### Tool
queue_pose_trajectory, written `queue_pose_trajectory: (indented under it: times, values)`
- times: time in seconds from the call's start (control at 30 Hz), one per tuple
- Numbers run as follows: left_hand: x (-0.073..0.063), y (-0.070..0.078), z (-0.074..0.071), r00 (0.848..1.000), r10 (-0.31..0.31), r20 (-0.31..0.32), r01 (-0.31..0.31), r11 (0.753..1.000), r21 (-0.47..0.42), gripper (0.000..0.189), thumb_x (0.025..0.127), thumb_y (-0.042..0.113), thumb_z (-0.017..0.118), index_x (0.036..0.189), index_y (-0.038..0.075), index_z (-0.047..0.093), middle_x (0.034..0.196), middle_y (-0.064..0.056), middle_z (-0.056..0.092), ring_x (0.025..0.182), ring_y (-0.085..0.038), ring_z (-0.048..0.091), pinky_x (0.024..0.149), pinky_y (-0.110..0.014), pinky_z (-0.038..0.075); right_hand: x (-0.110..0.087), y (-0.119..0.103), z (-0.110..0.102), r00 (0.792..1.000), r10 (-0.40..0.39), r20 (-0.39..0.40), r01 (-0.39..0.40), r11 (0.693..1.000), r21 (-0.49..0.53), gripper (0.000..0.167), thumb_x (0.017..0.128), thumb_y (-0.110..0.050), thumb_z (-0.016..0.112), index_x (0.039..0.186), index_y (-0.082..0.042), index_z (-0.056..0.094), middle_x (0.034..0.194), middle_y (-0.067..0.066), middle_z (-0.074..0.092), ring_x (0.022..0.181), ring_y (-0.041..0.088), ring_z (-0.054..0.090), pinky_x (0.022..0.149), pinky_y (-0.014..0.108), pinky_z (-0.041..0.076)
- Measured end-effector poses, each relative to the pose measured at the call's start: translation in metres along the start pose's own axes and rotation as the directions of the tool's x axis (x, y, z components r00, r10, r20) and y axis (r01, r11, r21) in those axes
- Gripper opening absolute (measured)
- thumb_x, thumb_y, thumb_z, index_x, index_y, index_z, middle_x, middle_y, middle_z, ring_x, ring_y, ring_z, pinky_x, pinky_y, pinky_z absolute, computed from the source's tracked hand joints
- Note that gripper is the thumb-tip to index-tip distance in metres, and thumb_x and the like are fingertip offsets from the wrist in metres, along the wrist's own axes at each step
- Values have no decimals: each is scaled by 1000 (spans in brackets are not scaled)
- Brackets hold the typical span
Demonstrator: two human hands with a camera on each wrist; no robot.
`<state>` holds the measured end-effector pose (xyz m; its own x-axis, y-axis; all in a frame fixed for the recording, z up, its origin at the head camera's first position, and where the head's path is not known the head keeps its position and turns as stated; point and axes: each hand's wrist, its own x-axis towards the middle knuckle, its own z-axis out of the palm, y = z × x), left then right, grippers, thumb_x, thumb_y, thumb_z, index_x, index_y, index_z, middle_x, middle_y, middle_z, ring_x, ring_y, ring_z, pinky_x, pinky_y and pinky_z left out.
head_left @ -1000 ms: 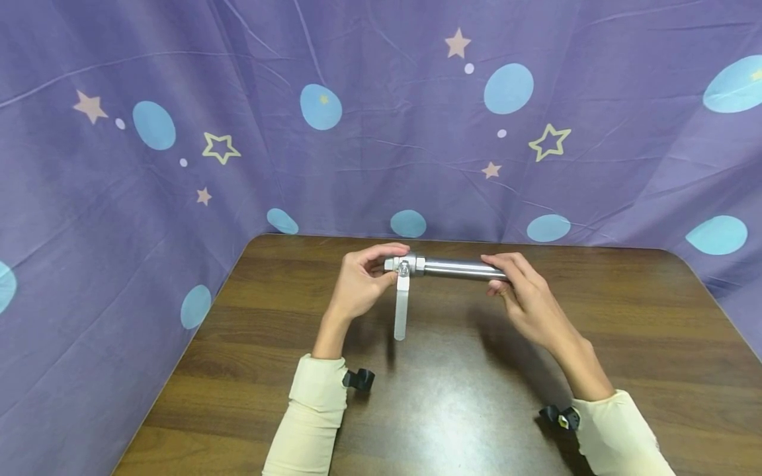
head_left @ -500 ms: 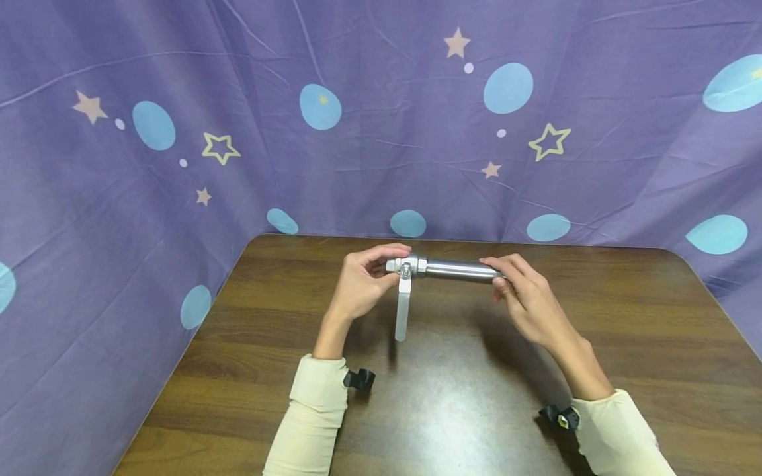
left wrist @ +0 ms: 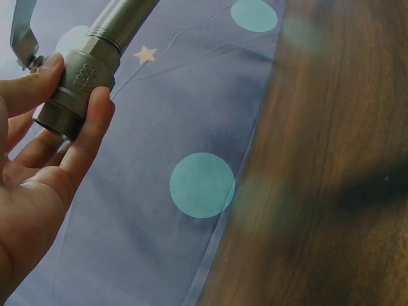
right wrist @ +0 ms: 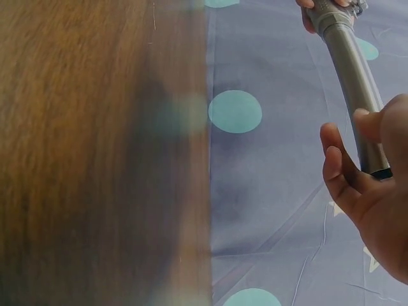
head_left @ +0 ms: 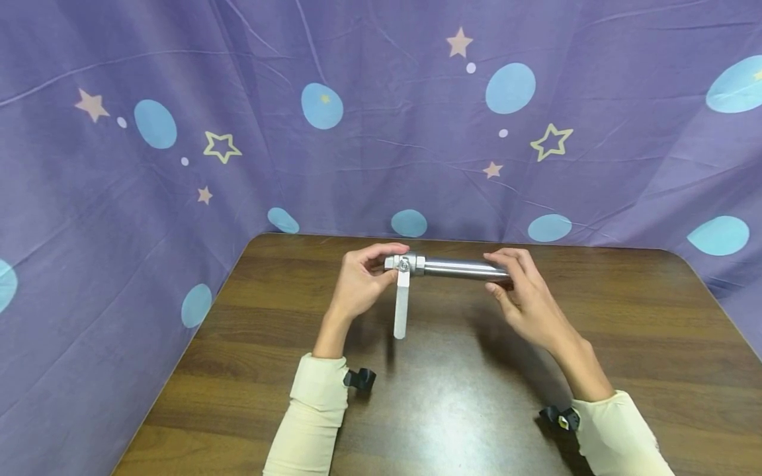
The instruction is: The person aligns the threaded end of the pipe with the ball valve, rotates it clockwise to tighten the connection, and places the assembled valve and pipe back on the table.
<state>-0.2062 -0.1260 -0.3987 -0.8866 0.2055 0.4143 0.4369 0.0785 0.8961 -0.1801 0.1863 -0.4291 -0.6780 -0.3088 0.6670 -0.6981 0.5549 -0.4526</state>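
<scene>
A metal ball valve [head_left: 411, 264] with a flat lever handle [head_left: 401, 311] hangs above the table, its lever pointing toward me. My left hand [head_left: 360, 284] grips the valve body between thumb and fingers; the left wrist view shows raised marks on that body [left wrist: 83, 76]. Out of the valve's right side runs a smooth steel pipe [head_left: 458, 267], lying level. At the pipe's free end is my right hand [head_left: 530, 297], fingertips over the top and thumb at the near side. Seen from the right wrist, the thumb [right wrist: 370, 121] lies against the pipe while two fingers stand off it.
The brown wooden table [head_left: 238, 370] spreads below both hands. A purple curtain [head_left: 369, 172] with stars and blue ovals hangs behind the table and along its left side. Black wrist mounts [head_left: 360, 379] sit at both sleeve cuffs.
My right hand's fingers and thumb have shifted around the pipe's end, and the thumb now sits further from the fingertips. Valve and pipe swayed slightly; my left hand keeps its hold.
</scene>
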Motion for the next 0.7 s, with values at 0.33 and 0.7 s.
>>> queue_pose_trajectory:
  times: [0.33,0.7]
  values:
    - [0,-1,-1,1000,-5,-4,5,1000,-5,39,81,-19,70,119,-8,76,120,-28,77,94,-5,73,91,-27,66,3,0,1,996,-70,-54,70,998,-1,59,81,16,80,136,2,64,126,18,65,111,25,63,102,7,42]
    - [1,-1,-1,1000,1,7,-1,1000,-2,39,81,-19,72,118,-8,76,120,-28,77,96,-5,73,93,-32,67,4,-2,-1,996,-60,-58,61,998,10,57,82,14,80,136,0,66,124,13,67,109,18,64,97,6,44]
